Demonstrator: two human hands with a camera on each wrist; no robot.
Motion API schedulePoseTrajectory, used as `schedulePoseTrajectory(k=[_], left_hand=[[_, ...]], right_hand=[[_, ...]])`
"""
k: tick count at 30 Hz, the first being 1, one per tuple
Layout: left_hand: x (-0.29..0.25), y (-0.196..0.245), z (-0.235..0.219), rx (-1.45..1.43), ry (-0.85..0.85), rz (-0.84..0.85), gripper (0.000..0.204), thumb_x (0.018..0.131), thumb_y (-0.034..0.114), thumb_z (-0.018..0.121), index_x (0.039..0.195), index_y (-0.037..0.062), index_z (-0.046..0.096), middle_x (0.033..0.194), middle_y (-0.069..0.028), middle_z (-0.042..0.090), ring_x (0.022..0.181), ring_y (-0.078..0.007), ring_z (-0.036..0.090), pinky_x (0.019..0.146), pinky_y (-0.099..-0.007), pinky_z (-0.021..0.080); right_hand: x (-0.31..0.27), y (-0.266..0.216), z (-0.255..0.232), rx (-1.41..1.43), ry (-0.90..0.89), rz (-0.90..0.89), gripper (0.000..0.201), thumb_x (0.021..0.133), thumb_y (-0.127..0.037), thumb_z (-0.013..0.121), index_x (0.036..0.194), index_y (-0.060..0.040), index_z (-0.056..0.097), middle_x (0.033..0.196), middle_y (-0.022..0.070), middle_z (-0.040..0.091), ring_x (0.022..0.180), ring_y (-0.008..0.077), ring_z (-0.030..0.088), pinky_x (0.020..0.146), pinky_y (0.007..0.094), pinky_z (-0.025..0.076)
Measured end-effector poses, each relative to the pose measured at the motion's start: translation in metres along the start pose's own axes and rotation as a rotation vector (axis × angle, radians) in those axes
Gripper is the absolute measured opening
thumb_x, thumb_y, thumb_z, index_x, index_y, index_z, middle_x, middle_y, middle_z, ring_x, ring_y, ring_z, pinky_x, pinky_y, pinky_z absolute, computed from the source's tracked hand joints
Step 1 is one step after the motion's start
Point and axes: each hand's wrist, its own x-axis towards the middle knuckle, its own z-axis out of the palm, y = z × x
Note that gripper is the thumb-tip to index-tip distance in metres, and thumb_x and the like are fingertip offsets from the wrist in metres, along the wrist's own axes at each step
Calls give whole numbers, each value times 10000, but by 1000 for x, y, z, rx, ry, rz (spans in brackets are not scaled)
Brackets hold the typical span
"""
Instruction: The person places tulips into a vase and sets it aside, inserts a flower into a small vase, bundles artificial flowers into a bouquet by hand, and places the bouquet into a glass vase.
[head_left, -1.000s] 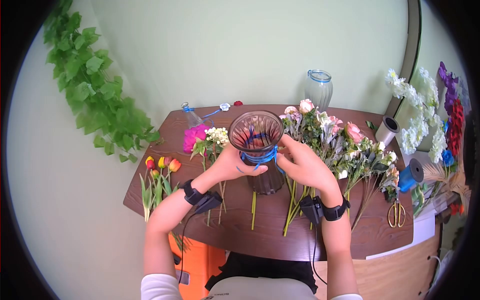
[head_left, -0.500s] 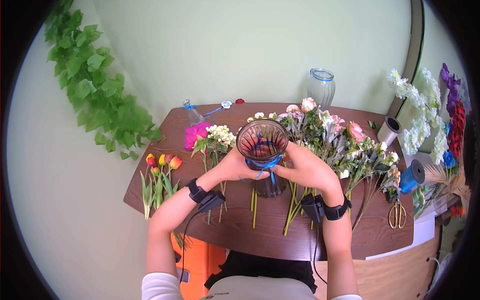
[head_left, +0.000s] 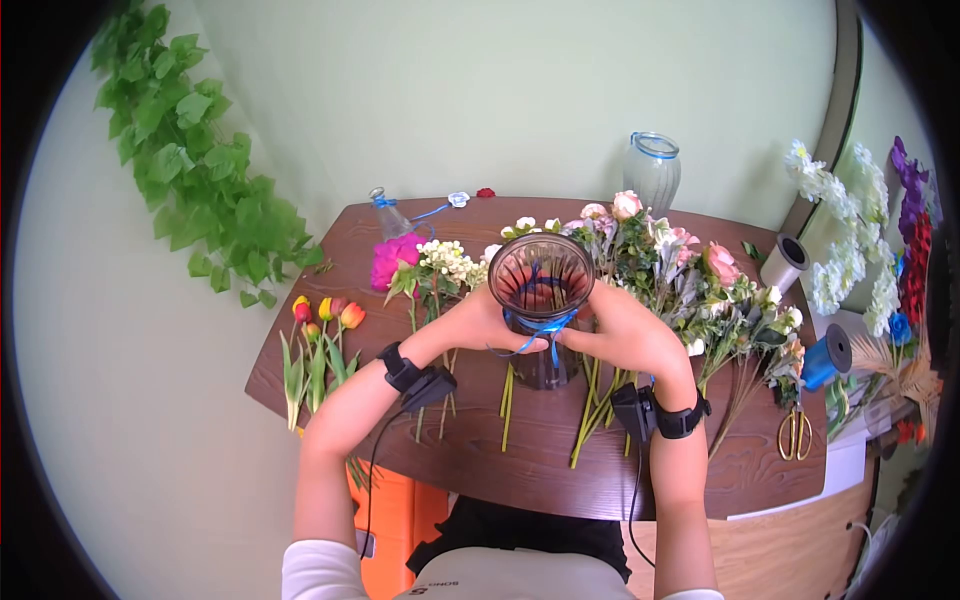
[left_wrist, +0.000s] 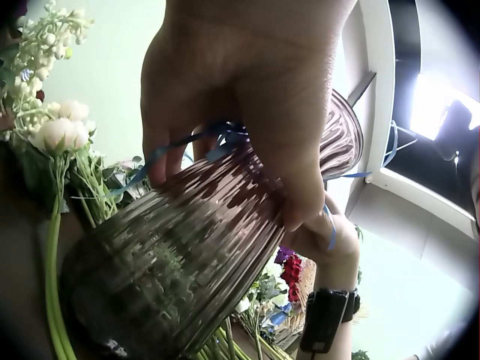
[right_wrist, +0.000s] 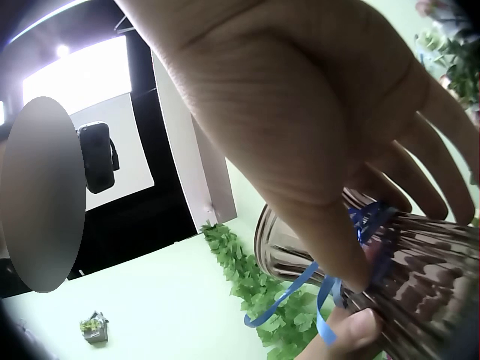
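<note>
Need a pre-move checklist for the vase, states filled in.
1. Two-handed hold: ok. Left hand and right hand both grip the brown fluted glass vase.
2. Blue ribbon around the neck: ok. It circles the neck, with loose ends hanging.
3. Ribbon knot tight: cannot tell; fingers and loops crowd it.
4. Vase base resting on the table: cannot tell; contact isn't visible.
5. Stem-free margin around the base: not ok. Green stems lie close by in the head view.
6. Gold-handled scissors away from the hands: ok, at the table's right side.
</note>
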Motion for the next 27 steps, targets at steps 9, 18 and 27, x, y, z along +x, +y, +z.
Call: schedulePoseTrajectory(k=[9,18,27], left_hand=[[-14,3,-13,89,-118,-66,850,646,115,734,1314,33,215,1262,-92,392,1159,-165,367,981,-313,289],[-130,-16,-104,307,410,-454,315,825,169,556,1095,26,475,927,-33,565,856,-103,538,722,-234,441],[-232,-55,-93,919,415,-1082,436,693,457,609,793,38,545,703,-125,598,669,-311,582,614,-367,455]], right_hand=[[3,6,7,34,11,-13,501,679,-136,649,1129,-36,453,887,121,593,751,188,573,676,305,460],[-7,1,-12,-50,50,116,468,745,-192,606,1120,34,440,994,187,533,817,253,559,740,332,442],[-8,7,-9,-138,150,7,421,751,-213,608,1060,36,469,910,167,531,807,266,546,713,341,435]])
